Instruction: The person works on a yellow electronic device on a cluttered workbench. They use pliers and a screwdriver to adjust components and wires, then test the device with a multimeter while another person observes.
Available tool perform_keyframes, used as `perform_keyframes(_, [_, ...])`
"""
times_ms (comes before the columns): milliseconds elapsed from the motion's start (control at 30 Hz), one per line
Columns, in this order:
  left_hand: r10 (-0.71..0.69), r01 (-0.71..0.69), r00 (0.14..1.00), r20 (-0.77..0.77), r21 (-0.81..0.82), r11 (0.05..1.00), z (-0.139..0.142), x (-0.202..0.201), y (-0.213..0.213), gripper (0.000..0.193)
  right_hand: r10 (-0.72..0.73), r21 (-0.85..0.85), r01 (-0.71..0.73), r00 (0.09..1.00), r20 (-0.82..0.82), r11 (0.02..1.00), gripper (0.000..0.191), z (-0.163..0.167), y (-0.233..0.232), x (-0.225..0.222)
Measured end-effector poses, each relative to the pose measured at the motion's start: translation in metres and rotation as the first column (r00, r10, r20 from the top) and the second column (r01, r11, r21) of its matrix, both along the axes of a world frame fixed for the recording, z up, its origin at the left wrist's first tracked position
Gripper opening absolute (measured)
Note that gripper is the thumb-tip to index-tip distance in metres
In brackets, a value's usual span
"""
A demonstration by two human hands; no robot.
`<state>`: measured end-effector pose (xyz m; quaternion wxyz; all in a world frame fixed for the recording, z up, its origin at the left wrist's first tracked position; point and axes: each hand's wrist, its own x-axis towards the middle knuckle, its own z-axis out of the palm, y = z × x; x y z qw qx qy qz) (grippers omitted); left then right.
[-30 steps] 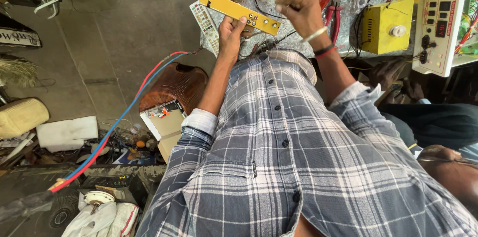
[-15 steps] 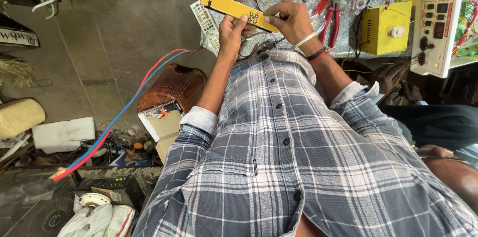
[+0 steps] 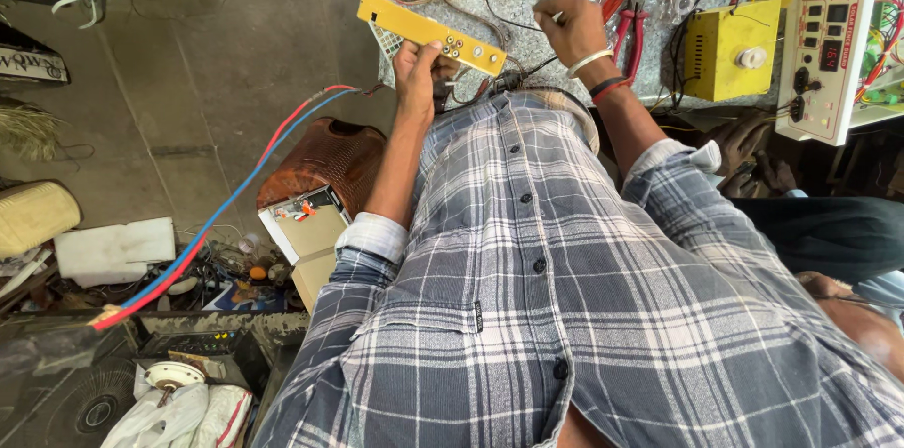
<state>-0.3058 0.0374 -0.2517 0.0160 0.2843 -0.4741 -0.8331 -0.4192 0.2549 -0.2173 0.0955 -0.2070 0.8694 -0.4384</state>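
Two hands part: the left hand (image 3: 417, 72) still grips the yellow board (image 3: 430, 32), while the right hand (image 3: 568, 26), fingers curled, has moved toward the red pliers (image 3: 629, 20) on the cluttered bench (image 3: 565, 81).

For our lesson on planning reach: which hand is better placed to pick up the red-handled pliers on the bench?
Right. The right hand lies just beside the red-handled pliers, while the left hand has its grip closed on the yellow board. Whether the right hand is free is unclear.
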Motion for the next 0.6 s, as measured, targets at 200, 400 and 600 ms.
perform_keyframes(200, [0.005,-0.005,1.000,0.003,-0.039,0.999,-0.001,0.004,0.001,0.009,0.093,0.218,-0.081,0.995,-0.044,0.973,0.010,-0.001,-0.022,-0.004])
perform_keyframes(400, [-0.005,0.005,1.000,-0.007,-0.050,0.999,-0.002,0.000,0.005,0.009,0.214,0.258,-0.160,0.958,-0.194,0.953,0.014,0.002,-0.031,-0.007])
perform_keyframes(600, [-0.025,0.024,1.000,-0.017,-0.053,0.998,-0.004,-0.001,0.009,0.009,0.253,0.344,-0.177,0.948,-0.193,0.922,0.006,-0.003,-0.036,-0.008])
